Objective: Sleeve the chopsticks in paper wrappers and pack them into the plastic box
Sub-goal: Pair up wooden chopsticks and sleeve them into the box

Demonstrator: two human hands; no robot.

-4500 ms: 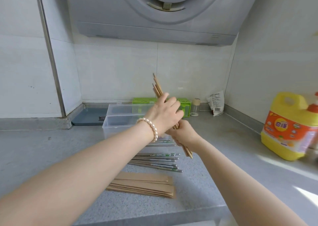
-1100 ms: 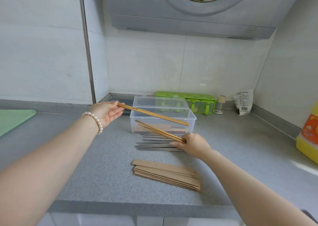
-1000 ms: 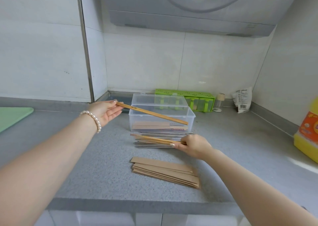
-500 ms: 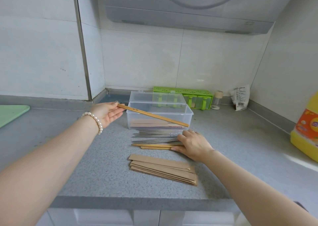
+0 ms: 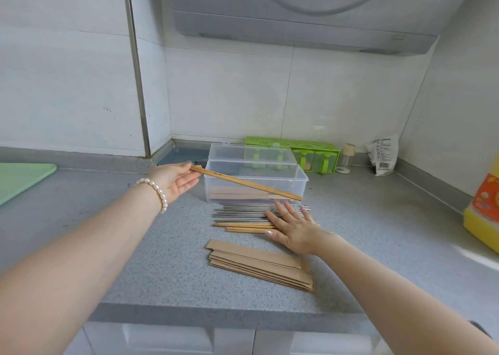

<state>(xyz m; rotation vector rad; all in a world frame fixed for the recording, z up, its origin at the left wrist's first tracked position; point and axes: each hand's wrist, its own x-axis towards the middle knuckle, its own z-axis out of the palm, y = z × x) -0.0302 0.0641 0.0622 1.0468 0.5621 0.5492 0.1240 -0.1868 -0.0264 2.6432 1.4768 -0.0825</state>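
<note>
My left hand (image 5: 174,180) pinches one end of a pair of wooden chopsticks (image 5: 251,184), which slant down to the right across the front of the clear plastic box (image 5: 299,177). The box stands open and holds a few sleeved pairs at its bottom. My right hand (image 5: 293,226) lies flat with straight fingers on the wooden chopsticks (image 5: 243,227) and metal chopsticks (image 5: 243,211) lying on the counter before the box. A stack of brown paper wrappers (image 5: 256,263) lies nearer the counter's front edge.
A green seasoning rack (image 5: 318,152), a small jar (image 5: 347,156) and a white packet (image 5: 382,155) stand along the back wall. A yellow detergent bottle (image 5: 483,211) is at the right edge, a green board (image 5: 19,177) at the left. A range hood (image 5: 305,22) hangs overhead.
My right hand laid its wooden chopsticks down beside the metal ones and has opened flat on them. My left hand still holds its pair over the box.
</note>
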